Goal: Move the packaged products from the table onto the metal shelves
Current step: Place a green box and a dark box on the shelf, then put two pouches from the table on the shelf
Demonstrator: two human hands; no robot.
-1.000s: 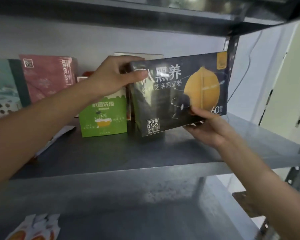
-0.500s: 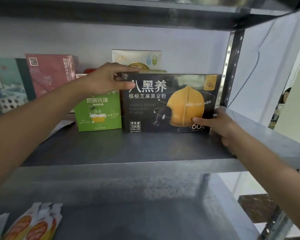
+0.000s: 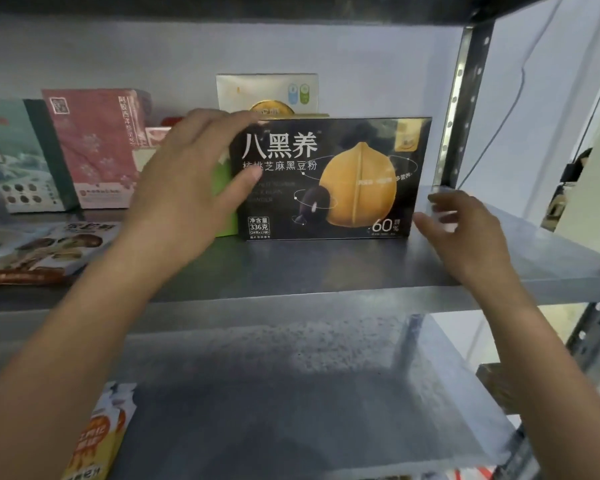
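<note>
- Grey metal shelving fills the view; nearest is the lower shelf (image 3: 291,393), with orange pouches (image 3: 97,438) lying at its left front corner
- Two bare forearms reach up from the bottom corners over the front lip of the middle shelf (image 3: 326,271)
- Right hand (image 3: 465,233) hangs above the shelf just beside the lower right corner of the black box (image 3: 343,178), fingers loosely spread and holding nothing
- Left hand (image 3: 187,188) is at the box's left end, fingers spread and relaxed over the top left corner, thumb (image 3: 253,173) across the front face; it does not clasp the box, and blur hides whether it touches
- Black box stands upright on its long edge on the middle shelf, printed front facing out, close to the right post (image 3: 461,109)
- Green box (image 3: 222,202) shows just left of it, mostly behind the left hand
- Flat printed packet (image 3: 42,247) lies at the shelf's left
- Further back stand a pink box (image 3: 94,147), a teal box (image 3: 18,157) and a white box (image 3: 267,91) against the pale wall (image 3: 187,53)
</note>
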